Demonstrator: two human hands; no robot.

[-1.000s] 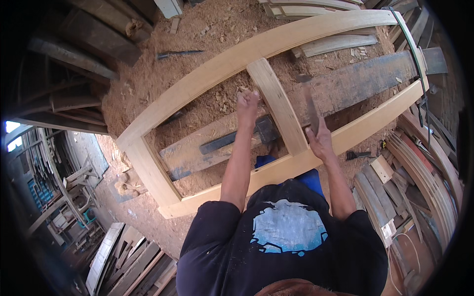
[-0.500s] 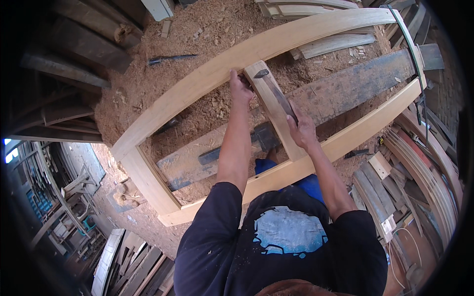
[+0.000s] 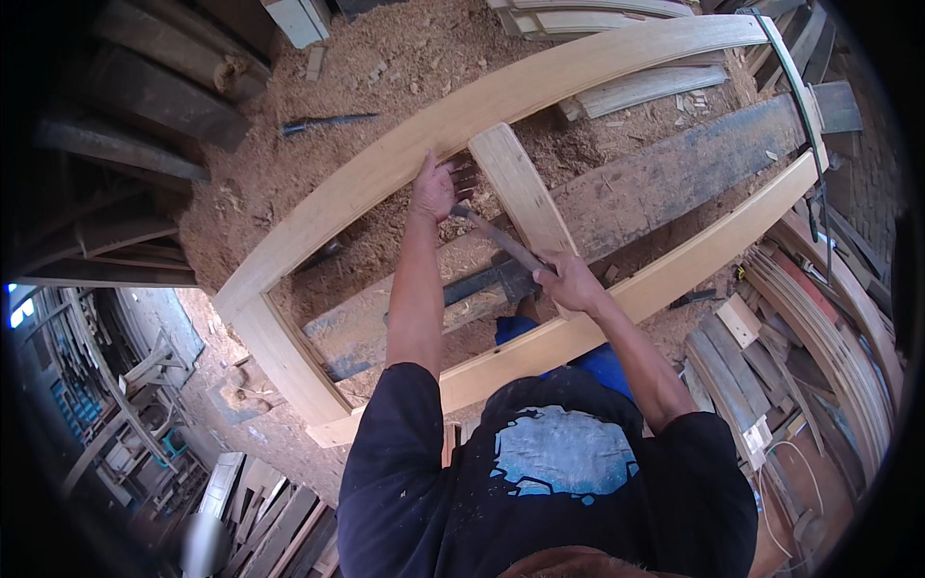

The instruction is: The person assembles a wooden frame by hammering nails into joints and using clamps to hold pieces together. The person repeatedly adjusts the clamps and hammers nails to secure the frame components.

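Observation:
My right hand [image 3: 570, 284] is wrapped round the wooden handle of a hammer [image 3: 508, 243]. The hammer slants across the frame opening, its small dark head close below my left hand [image 3: 438, 190]. That hand has its fingers spread, with the thumb by the inner edge of a curved wooden rail [image 3: 453, 120]. A short wooden crosspiece [image 3: 520, 188] stands between the curved rail and the straight lower rail [image 3: 655, 289], just right of my left hand. The hammer handle passes in front of the crosspiece's lower part. A pale end piece [image 3: 294, 356] joins the rails at the left.
Under the frame lies a long worn plank [image 3: 665, 173], with a dark block-headed tool [image 3: 515, 276] on it. A black strap [image 3: 795, 82] spans the frame's right end. Sawdust [image 3: 385, 58] covers the ground, and curved strips [image 3: 829, 337] are stacked at right.
The hammer has swung off the crosspiece to the left, its head now below my left hand. My left hand has shifted left along the curved rail and its fingers have spread.

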